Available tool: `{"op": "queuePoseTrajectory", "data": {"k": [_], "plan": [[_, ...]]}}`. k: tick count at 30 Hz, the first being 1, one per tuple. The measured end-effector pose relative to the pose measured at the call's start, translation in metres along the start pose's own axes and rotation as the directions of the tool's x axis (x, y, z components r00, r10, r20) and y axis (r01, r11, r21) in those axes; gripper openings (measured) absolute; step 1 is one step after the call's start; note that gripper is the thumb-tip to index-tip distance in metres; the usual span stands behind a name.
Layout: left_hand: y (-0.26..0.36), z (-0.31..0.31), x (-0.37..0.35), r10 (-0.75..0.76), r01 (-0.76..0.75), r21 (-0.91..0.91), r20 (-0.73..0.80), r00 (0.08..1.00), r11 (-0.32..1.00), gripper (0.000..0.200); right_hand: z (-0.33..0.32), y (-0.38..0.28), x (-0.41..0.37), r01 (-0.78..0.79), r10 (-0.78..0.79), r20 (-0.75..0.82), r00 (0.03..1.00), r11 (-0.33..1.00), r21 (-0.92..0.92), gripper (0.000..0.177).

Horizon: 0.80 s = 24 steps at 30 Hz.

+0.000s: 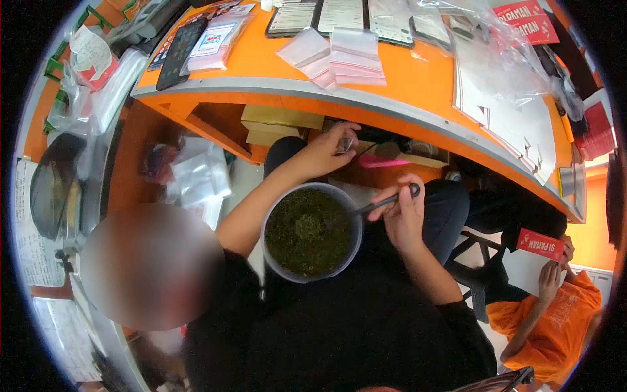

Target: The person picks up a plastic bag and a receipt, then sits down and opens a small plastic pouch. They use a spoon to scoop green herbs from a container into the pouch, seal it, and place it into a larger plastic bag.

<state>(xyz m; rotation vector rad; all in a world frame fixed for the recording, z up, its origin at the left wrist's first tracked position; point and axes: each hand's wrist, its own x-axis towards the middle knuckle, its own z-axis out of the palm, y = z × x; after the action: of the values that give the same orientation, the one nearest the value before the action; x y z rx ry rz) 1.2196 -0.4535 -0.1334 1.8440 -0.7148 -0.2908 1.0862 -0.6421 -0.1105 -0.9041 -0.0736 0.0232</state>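
Note:
A round clear plastic tub [358, 245] sits at my lap, with dark green, dried, crumbled leaf [307, 228] in it. My right hand [403, 212] is closed on the dark handle of a spoon [385, 203], which reaches over the tub's right rim; its far end blurs against the green contents. Beyond the tub's far rim, below the table edge, my left hand [334, 149] has its fingers curled round a small, clear piece that looks like a plastic bag [344, 145]. Part of that piece is hidden by the fingers.
On the orange table [261, 64] lie small zip bags [358, 59], a phone [183, 52], menu sheets [346, 14] and white sheets [503, 124]. Cardboard boxes [281, 121] stand on the shelf below. At right, a person in orange [555, 320] holds a red packet [541, 244].

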Motion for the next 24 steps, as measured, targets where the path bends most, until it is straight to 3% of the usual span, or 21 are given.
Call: {"op": "queuePoseTrajectory", "data": {"k": [5, 7, 11, 13, 15, 16, 17, 19, 20, 22, 24], "plan": [[0.029, -0.007, -0.003, -0.036, 0.037, -0.01, 0.103, 0.994, 0.999, 0.053, 0.002, -0.007, -0.003, 0.013, -0.01, 0.077, 0.997, 0.999, -0.048, 0.024], [0.027, -0.006, -0.005, 0.081, -0.089, 0.102, 0.083, 0.993, 0.991, 0.059, 0.002, -0.007, -0.004, 0.032, -0.029, 0.063, 0.998, 0.998, -0.048, 0.025], [0.002, 0.0, -0.005, 0.195, -0.198, 0.14, 0.036, 0.98, 0.97, 0.065, 0.003, -0.004, -0.006, -0.051, 0.054, 0.082, 0.995, 0.998, -0.04, 0.026], [0.004, -0.001, -0.005, 0.088, -0.09, 0.013, 0.106, 0.99, 0.996, 0.068, -0.002, 0.002, -0.006, -0.096, 0.099, 0.076, 0.992, 0.994, -0.045, 0.027], [0.007, 0.0, -0.004, 0.089, -0.082, -0.055, 0.132, 0.987, 0.995, 0.067, -0.008, 0.006, 0.0, -0.163, 0.172, -0.006, 0.985, 0.921, -0.355, 0.031], [0.008, 0.001, -0.004, 0.088, -0.069, -0.122, 0.155, 0.984, 0.99, 0.066, -0.012, 0.0, 0.0, -0.246, 0.268, 0.067, 0.961, 0.941, -0.233, 0.038], [0.011, 0.001, -0.004, 0.091, -0.072, -0.122, 0.159, 0.983, 0.99, 0.066, -0.015, -0.003, 0.004, -0.242, 0.263, 0.064, 0.963, 0.942, -0.233, 0.038], [0.015, 0.0, -0.003, 0.032, 0.014, -0.213, 0.211, 0.977, 0.977, 0.061, -0.022, -0.008, 0.009, -0.276, 0.368, 0.251, 0.895, 0.901, -0.336, 0.046], [0.014, 0.001, -0.004, 0.035, 0.012, -0.213, 0.215, 0.976, 0.977, 0.061, -0.024, -0.006, 0.01, -0.273, 0.365, 0.248, 0.898, 0.901, -0.336, 0.046], [0.007, 0.004, -0.004, 0.111, -0.025, -0.335, 0.241, 0.964, 0.942, 0.053, -0.031, 0.004, 0.011, 0.001, 0.213, 0.23, 0.95, 0.731, -0.682, 0.046], [-0.001, 0.008, -0.003, 0.116, -0.013, -0.359, 0.268, 0.956, 0.933, 0.052, -0.034, 0.008, 0.013, 0.048, 0.159, 0.219, 0.963, 0.697, -0.715, 0.042]]}}
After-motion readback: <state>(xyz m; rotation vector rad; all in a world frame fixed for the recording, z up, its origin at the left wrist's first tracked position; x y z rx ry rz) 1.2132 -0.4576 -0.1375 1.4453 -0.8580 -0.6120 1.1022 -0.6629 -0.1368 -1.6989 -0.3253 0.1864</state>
